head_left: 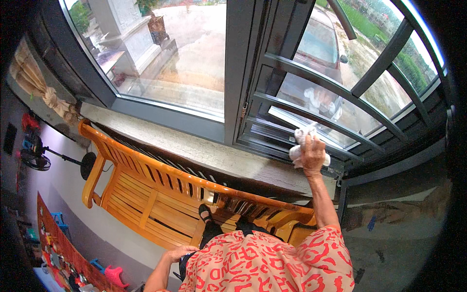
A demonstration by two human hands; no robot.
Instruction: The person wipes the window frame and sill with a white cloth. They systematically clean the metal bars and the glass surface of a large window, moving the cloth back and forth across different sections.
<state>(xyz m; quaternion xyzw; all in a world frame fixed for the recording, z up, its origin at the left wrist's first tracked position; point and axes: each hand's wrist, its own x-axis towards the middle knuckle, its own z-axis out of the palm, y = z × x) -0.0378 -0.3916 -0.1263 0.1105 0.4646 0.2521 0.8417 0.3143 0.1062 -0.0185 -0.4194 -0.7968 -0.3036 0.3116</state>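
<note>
My right hand (314, 155) is closed around a bunched white cloth (304, 132), which bulges out on both sides of the fingers. It reaches to the lower bars (311, 117) of a dark grey window grille, close to the sill. In the window pane (292, 87) behind the bars, a reflection of the hand and cloth shows. My left hand (182, 252) lies against my waist by dark clothing, its fingers stretched out and partly hidden, with nothing seen in them.
I stand on a slatted wooden bench (155, 209) whose backrest (160, 168) runs below the stone sill (160, 138). A large fixed pane (180, 58) is at the left. A black fan (36, 153), a tied curtain (51, 100) and a pink stool (116, 276) stand further left.
</note>
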